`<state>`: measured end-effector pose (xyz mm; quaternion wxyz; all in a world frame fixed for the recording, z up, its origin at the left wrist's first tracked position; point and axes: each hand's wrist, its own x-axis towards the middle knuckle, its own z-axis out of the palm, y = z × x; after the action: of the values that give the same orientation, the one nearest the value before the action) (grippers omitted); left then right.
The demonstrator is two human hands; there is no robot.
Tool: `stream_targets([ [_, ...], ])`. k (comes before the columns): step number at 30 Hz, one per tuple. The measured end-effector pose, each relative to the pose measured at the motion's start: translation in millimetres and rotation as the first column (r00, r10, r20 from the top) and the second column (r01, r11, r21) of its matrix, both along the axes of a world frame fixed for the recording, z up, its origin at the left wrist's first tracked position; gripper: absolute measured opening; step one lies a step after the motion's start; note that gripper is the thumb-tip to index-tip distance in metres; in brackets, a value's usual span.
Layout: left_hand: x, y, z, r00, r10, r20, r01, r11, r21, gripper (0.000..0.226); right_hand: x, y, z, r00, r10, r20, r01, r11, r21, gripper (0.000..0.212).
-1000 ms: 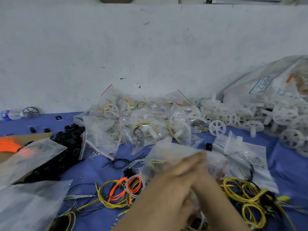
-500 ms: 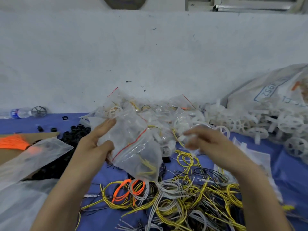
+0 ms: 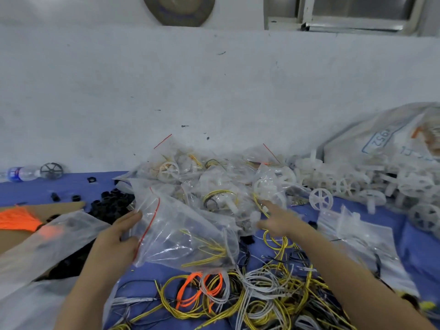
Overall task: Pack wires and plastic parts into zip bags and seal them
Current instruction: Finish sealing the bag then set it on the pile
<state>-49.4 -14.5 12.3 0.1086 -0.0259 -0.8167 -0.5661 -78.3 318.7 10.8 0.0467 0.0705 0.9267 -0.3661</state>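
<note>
My left hand [image 3: 116, 236] grips the red-striped mouth edge of a clear zip bag [image 3: 185, 236] that holds yellow wires. The bag hangs just above the blue table, in front of a heap of filled zip bags [image 3: 214, 184]. My right hand [image 3: 277, 222] reaches forward with fingers stretched out, empty, its tips at the near edge of that heap by a small white plastic part [image 3: 253, 216]. A tangle of yellow, white, orange and black wires [image 3: 250, 298] lies below both hands.
White plastic wheels [image 3: 321, 198] spill from a big sack [image 3: 390, 144] at the right. Empty zip bags [image 3: 357, 232] lie right of my right arm. Black plastic rings [image 3: 107, 203], cardboard with orange wires [image 3: 16, 219] and large clear bags [image 3: 47, 244] sit left. A water bottle [image 3: 20, 173] lies by the wall.
My hands have parted from in front of me. The left carried the bag forward and left; the right let go and stretched toward the heap.
</note>
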Motion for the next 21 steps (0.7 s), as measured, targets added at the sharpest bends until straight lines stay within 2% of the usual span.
stream_targets([
  [2, -1, -2, 2, 1.0, 0.007, -0.015, -0.006, 0.997, 0.078, 0.05, -19, -11, -18, 1.0, 0.013, -0.023, -0.012, 0.999, 0.04, 0.072],
  [5, 4, -5, 9, 0.996, 0.075, -0.055, -0.066, 0.985, 0.157, 0.047, -36, -17, -39, 0.997, -0.072, -0.002, 0.072, 0.997, 0.004, 0.05],
  [7, 9, -10, 14, 0.98, 0.169, -0.102, -0.151, 0.974, 0.17, 0.049, -44, -17, -50, 0.992, -0.114, -0.049, 0.115, 0.993, 0.022, 0.035],
  [8, 12, -11, 16, 0.973, 0.2, -0.116, -0.179, 0.969, 0.173, 0.05, -47, -16, -52, 0.987, -0.15, -0.064, 0.15, 0.989, -0.015, 0.026],
  [10, 17, -11, 20, 0.974, 0.196, -0.117, -0.173, 0.968, 0.181, 0.053, -47, -12, -45, 0.959, -0.282, -0.018, 0.267, 0.924, -0.274, 0.016],
  [12, 19, -9, 23, 0.982, 0.152, -0.112, -0.13, 0.975, 0.182, 0.053, -44, -3, -30, 0.911, -0.41, 0.051, 0.381, 0.786, -0.486, 0.014],
  [14, 21, -1, 26, 0.99, 0.073, -0.124, -0.049, 0.982, 0.182, 0.053, -33, 4, -7, 0.889, -0.449, 0.09, 0.386, 0.63, -0.673, 0.011],
  [15, 22, 6, 30, 0.991, 0.024, -0.134, 0.001, 0.983, 0.185, 0.055, -25, 6, 7, 0.896, -0.431, 0.104, 0.337, 0.509, -0.792, 0.014],
  [16, 24, 14, 35, 0.989, -0.028, -0.142, 0.055, 0.98, 0.19, 0.059, -16, 6, 22, 0.908, -0.406, 0.105, 0.259, 0.346, -0.902, 0.02],
  [17, 27, 25, 40, 0.985, -0.086, -0.153, 0.115, 0.974, 0.193, 0.064, -6, 5, 35, 0.92, -0.383, 0.085, 0.161, 0.171, -0.972, 0.025],
  [18, 31, 38, 44, 0.975, -0.14, -0.171, 0.172, 0.967, 0.187, 0.068, 6, 2, 50, 0.932, -0.359, 0.045, 0.065, 0.044, -0.997, 0.028],
  [19, 35, 50, 46, 0.962, -0.19, -0.194, 0.223, 0.961, 0.162, 0.07, 19, -4, 65, 0.942, -0.335, 0.0, -0.008, -0.022, -1.0, 0.026],
  [21, 44, 76, 46, 0.932, -0.274, -0.238, 0.302, 0.949, 0.089, 0.072, 46, -20, 93, 0.965, -0.25, -0.079, -0.1, -0.073, -0.992, 0.018],
])
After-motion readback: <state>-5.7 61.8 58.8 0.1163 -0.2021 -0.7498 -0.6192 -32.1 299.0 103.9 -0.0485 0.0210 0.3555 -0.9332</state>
